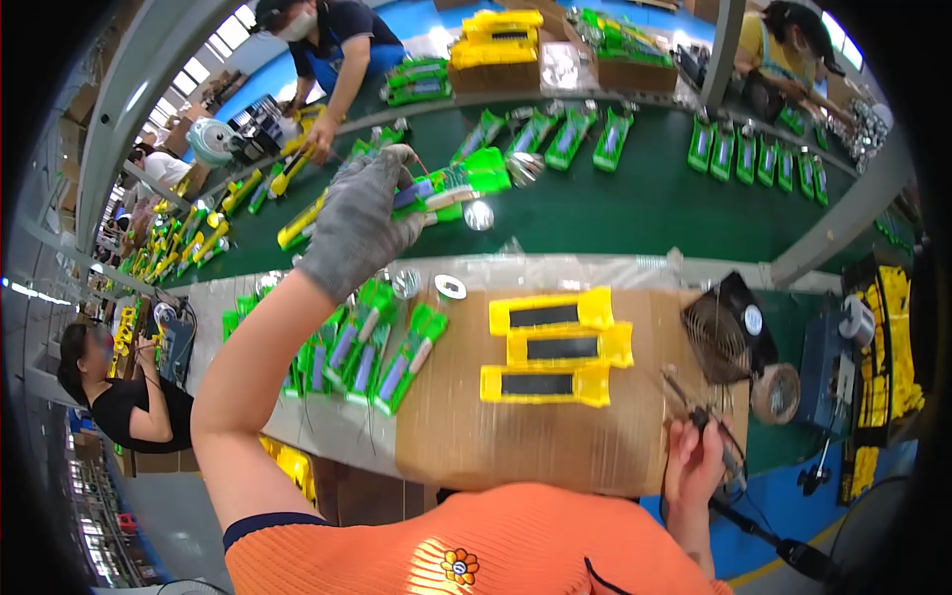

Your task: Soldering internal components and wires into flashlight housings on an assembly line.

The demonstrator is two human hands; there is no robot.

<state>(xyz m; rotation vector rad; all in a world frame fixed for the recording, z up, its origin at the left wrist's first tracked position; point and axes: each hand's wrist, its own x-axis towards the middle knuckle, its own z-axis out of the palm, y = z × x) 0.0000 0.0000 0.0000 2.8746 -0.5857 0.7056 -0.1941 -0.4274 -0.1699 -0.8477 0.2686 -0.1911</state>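
My left hand (355, 223), in a grey glove, reaches forward over the green conveyor belt (635, 213). Its fingers are closed on a green plastic housing (488, 171) with a purple cell and a circuit board inside. A shiny round reflector (479, 215) is just beside that housing. Low at the right, my bare right hand (694, 461) grips a soldering iron (700, 416), its tip pointing up and away from me. Three yellow plastic panels (551, 347) with dark inset strips lie in a column on the cardboard sheet (456, 436) before me.
Several green housings (402, 362) with purple cells and loose wires lie left of the cardboard. A black fan (729, 327), a tape roll (775, 393) and a blue box-shaped device (828, 352) stand at the right. Across the belt, a co-worker's arm (342, 99) handles yellow parts.
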